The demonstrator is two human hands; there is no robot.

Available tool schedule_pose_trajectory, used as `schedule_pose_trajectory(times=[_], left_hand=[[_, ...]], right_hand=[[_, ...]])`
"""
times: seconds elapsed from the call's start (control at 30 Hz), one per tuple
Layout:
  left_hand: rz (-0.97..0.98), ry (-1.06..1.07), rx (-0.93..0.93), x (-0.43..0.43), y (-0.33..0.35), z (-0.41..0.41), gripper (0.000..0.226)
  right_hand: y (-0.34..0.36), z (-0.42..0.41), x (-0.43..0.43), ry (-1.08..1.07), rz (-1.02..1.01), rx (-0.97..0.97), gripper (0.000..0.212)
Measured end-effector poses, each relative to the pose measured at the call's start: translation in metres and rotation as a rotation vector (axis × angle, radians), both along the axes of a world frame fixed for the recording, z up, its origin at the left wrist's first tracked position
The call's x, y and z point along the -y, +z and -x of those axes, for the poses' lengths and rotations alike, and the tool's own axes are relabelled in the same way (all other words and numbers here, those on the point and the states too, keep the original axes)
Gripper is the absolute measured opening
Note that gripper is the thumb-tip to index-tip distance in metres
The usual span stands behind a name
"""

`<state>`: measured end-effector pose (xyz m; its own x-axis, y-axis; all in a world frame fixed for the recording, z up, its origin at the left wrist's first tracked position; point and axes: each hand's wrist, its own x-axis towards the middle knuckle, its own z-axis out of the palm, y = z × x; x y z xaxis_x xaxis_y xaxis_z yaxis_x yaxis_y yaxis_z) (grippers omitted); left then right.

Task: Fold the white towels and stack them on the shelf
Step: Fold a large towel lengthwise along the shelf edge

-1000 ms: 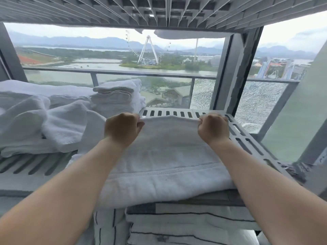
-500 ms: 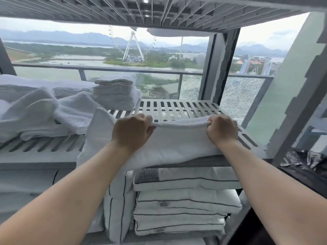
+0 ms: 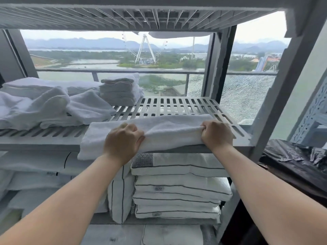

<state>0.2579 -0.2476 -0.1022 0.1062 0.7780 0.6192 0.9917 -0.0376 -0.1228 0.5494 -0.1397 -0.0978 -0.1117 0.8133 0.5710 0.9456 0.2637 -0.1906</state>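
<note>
Gripping a folded towel (image 3: 169, 131) on the shelf (image 3: 177, 105), both hands' (image 3: 123, 140) grip clamped; pillows (image 3: 180, 188) stacked below.

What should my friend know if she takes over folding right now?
Left hand and right hand: each has a closed grip on the white towel lying at the front edge of the slatted shelf.
Done: a folded stack sits at the back left.
Left: finish folding this towel, stack it, then fold the loose towels on the left.

Left hand (image 3: 122, 142) hides the towel (image 3: 169, 133) edge; fingertips tucked under cloth
</note>
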Motion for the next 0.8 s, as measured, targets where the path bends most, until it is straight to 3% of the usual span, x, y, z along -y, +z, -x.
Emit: schedule_pose_trajectory(times=[0.2, 0.37, 0.63, 0.8], left_hand=[[0.103, -0.036, 0.111, 0.005, -0.011, 0.000, 0.040], [0.256, -0.080, 0.108, 0.007, -0.014, 0.014, 0.073], [0.207, -0.126, 0.371, 0.011, -0.017, 0.007, 0.049], [0.259, -0.135, 0.406, 0.013, -0.016, 0.003, 0.045]], right_hand=[[-0.009, -0.016, 0.015, 0.093, -0.189, -0.075, 0.028], [-0.018, -0.023, 0.018, 0.135, -0.129, -0.062, 0.027], [-0.015, 0.000, 0.026, 0.100, -0.053, -0.114, 0.031], [-0.006, 0.037, 0.039, 0.352, -0.057, -0.110, 0.021]])
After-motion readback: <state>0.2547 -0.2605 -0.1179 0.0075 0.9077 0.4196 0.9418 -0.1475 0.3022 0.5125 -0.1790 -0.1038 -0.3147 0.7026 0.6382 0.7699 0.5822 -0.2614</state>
